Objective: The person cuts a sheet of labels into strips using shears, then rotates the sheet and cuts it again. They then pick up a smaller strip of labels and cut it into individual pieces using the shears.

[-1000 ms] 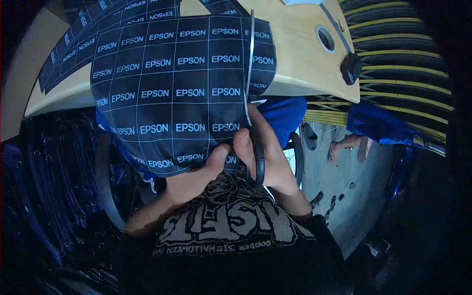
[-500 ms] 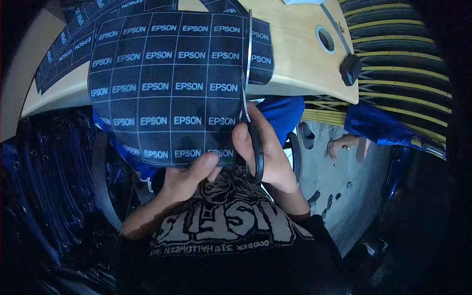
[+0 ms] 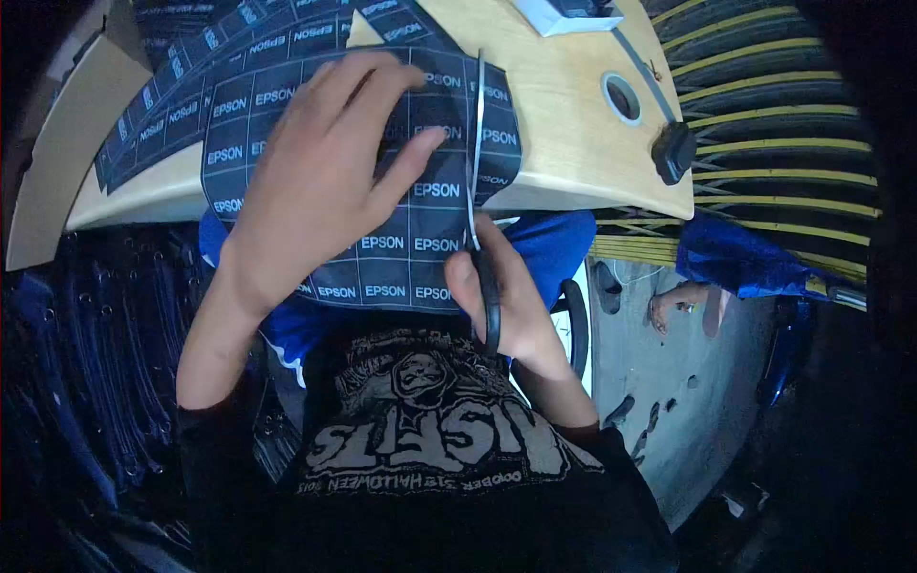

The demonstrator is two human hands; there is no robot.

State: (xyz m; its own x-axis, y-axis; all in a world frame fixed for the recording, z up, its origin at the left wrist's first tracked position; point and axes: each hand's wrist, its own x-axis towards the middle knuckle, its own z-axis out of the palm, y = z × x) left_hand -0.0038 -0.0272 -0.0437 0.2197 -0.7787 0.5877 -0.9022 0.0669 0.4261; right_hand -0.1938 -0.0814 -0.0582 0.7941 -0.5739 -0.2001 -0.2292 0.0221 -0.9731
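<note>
A dark sheet point(image 3: 387, 244) printed with a grid of EPSON labels hangs over the table's near edge toward my lap. My right hand point(image 3: 506, 296) is closed around the black handles of a pair of scissors point(image 3: 479, 143), whose blades point away from me along a line near the sheet's right side. A narrow strip of labels point(image 3: 499, 134) lies to the right of the blades. My left hand point(image 3: 330, 167) is over the sheet, fingers stretched forward and thumb apart, slightly blurred. It covers many of the labels.
The pale wooden table point(image 3: 564, 124) has a round hole with a ring point(image 3: 623, 99) and a black knob point(image 3: 674, 153) at its right. More EPSON strips point(image 3: 158, 134) lie at the back left, beside cardboard point(image 3: 76, 143). Yellow-edged slats point(image 3: 764, 115) stand at right. Dark straps point(image 3: 95, 363) hang at left.
My left hand has moved from the sheet's near edge up and forward over its middle, its fingers opening. The scissors stay in my right hand near the sheet's right side.
</note>
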